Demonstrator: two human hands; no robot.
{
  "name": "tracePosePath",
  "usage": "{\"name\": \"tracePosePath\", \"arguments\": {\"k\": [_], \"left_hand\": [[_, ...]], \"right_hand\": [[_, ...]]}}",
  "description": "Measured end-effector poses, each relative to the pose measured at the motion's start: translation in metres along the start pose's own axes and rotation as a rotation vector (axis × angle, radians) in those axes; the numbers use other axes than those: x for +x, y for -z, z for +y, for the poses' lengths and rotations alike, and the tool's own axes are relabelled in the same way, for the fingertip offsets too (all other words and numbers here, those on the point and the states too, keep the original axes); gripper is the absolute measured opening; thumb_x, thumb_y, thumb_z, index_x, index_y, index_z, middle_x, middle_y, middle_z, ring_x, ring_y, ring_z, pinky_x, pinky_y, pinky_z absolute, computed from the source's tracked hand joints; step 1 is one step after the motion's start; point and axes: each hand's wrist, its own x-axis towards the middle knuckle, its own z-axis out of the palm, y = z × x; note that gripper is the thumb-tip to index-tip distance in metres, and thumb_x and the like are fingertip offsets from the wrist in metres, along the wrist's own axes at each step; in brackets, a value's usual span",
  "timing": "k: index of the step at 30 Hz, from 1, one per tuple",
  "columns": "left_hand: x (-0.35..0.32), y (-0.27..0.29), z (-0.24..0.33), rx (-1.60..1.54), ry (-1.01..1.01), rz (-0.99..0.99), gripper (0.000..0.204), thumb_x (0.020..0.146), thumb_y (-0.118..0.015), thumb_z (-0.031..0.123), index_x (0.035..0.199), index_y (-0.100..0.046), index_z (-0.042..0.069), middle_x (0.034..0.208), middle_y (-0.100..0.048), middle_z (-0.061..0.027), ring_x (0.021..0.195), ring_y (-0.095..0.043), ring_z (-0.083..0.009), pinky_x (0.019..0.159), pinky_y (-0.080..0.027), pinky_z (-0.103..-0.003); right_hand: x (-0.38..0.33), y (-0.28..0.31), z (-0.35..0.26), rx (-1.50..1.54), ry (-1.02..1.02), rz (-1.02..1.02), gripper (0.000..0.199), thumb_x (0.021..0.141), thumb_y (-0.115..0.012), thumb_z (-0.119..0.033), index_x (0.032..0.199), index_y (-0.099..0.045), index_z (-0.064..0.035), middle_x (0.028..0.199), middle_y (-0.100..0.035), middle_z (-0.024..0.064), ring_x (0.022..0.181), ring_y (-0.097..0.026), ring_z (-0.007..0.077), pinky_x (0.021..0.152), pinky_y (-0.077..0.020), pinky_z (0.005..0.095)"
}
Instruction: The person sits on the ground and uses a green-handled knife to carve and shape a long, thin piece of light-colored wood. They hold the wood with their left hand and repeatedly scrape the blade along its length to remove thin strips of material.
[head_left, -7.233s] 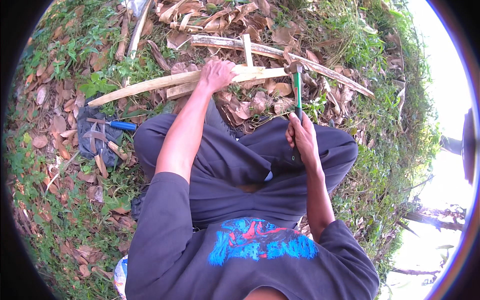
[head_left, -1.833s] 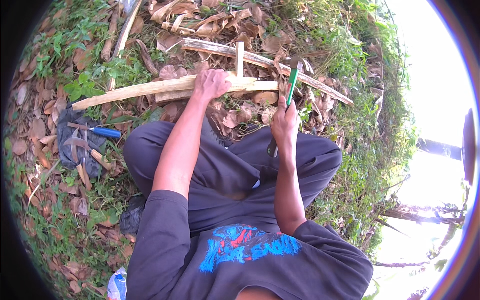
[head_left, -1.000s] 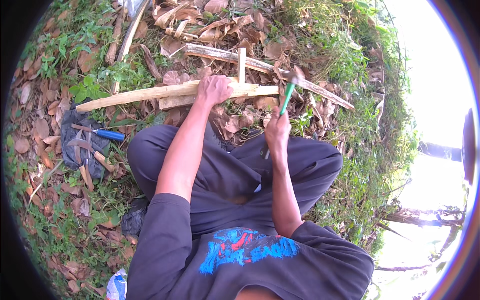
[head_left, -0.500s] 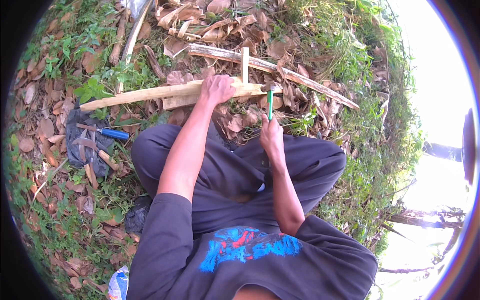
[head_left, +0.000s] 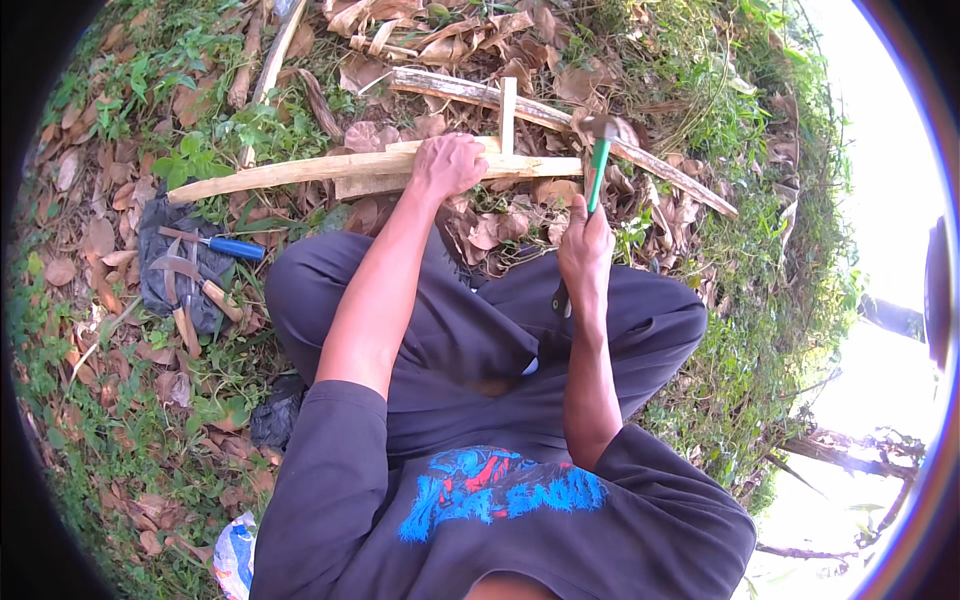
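My left hand (head_left: 447, 165) is closed over a long pale wooden strip (head_left: 290, 172) lying crosswise in front of my knees. A short upright wooden stick (head_left: 508, 115) stands against the strip, just right of that hand. Under the strip, partly hidden, lies another wooden piece (head_left: 368, 187). My right hand (head_left: 586, 245) is wrapped round the green and black handle of a hammer (head_left: 599, 170). The hammer's metal head is raised beyond the strip's right end, apart from it.
A weathered wooden pole (head_left: 480, 92) lies behind on dry leaves. To the left, a black plastic bag (head_left: 158, 235) bears a blue-handled tool (head_left: 235, 246), a curved blade (head_left: 175, 264) and wooden-handled tools. My crossed legs (head_left: 640, 305) are close by. Grass and leaves surround me.
My right hand has moved the hammer rightward and off the strip's right end. The left hand keeps its grip on the strip. The whole view has shifted slightly.
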Motion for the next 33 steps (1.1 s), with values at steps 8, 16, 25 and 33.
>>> {"name": "tracePosePath", "arguments": {"k": [8,16,25,33], "left_hand": [[-0.001,-0.006,0.0,0.121,-0.094,0.084,0.029,0.089,-0.062,0.037,0.098,-0.072,0.012,0.092,-0.072,-0.0097,0.089,-0.068,-0.0299,0.087,-0.053,-0.044],[0.002,-0.004,0.0,0.12,-0.034,0.04,0.032,0.089,-0.061,0.041,0.1,-0.073,0.013,0.096,-0.072,-0.0101,0.091,-0.07,-0.0301,0.082,-0.055,-0.043],[0.004,-0.005,-0.001,0.133,0.003,0.013,0.033,0.088,-0.061,0.042,0.101,-0.073,0.014,0.098,-0.072,-0.009,0.093,-0.069,-0.0296,0.085,-0.055,-0.044],[0.004,-0.004,-0.001,0.103,-0.017,0.033,0.034,0.089,-0.058,0.042,0.102,-0.073,0.014,0.099,-0.072,-0.0102,0.094,-0.069,-0.0298,0.084,-0.056,-0.045]], "right_hand": [[-0.021,-0.011,0.026,0.673,-0.47,-0.241,0.027,0.103,-0.052,-0.032,0.092,-0.048,-0.0074,0.06,-0.043,-0.0011,0.046,-0.044,0.0095,0.04,-0.0358,0.0262],[-0.032,0.006,0.039,0.724,-0.533,-0.43,0.02,0.105,-0.047,-0.024,0.094,-0.043,-0.0079,0.061,-0.042,-0.0009,0.046,-0.046,0.0089,0.04,-0.0389,0.0248],[-0.01,0.004,0.041,0.729,-0.422,-0.318,0.031,0.106,-0.044,-0.037,0.092,-0.042,-0.0095,0.059,-0.038,-0.0027,0.042,-0.038,0.0074,0.038,-0.0341,0.0237],[0.001,-0.017,0.048,-0.027,-0.404,-0.498,0.044,0.104,-0.043,-0.041,0.093,-0.054,0.0005,0.063,-0.055,0.0082,0.047,-0.056,0.0185,0.043,-0.045,0.0351]]}}
